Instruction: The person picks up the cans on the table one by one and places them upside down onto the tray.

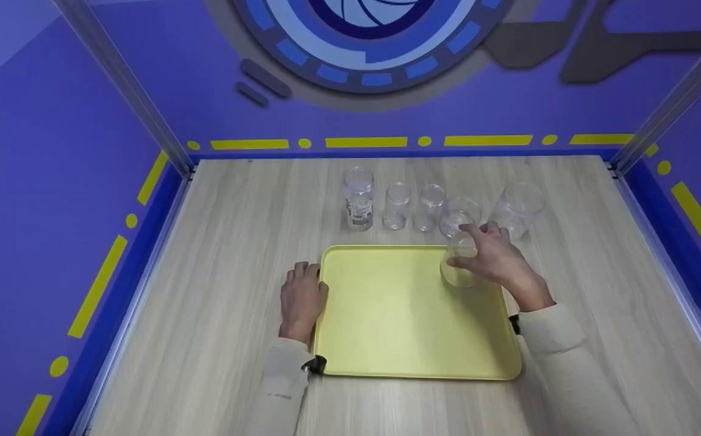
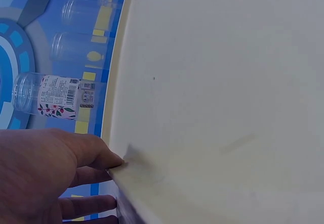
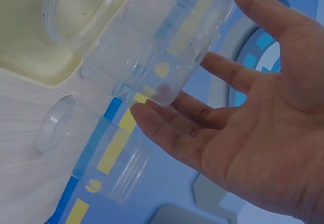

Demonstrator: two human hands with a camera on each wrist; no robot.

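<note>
A yellow tray point(image 1: 411, 327) lies on the wooden table. My left hand point(image 1: 303, 301) holds its left rim near the far corner. In the left wrist view the thumb point(image 2: 104, 155) lies at the rim, with the other fingers outside it, partly hidden. My right hand point(image 1: 498, 257) grips a clear jar point(image 1: 460, 277) near its top, above the tray's far right corner. The right wrist view shows this jar point(image 3: 167, 57) between thumb and fingers; whether its base touches the tray I cannot tell.
Behind the tray stand a labelled clear jar point(image 1: 359, 203), two slim clear jars point(image 1: 396, 206), a wider one point(image 1: 460, 212) close to my right hand, and a large one point(image 1: 521, 206) at the right. Blue-purple walls point(image 1: 386, 124) enclose the table's back and sides.
</note>
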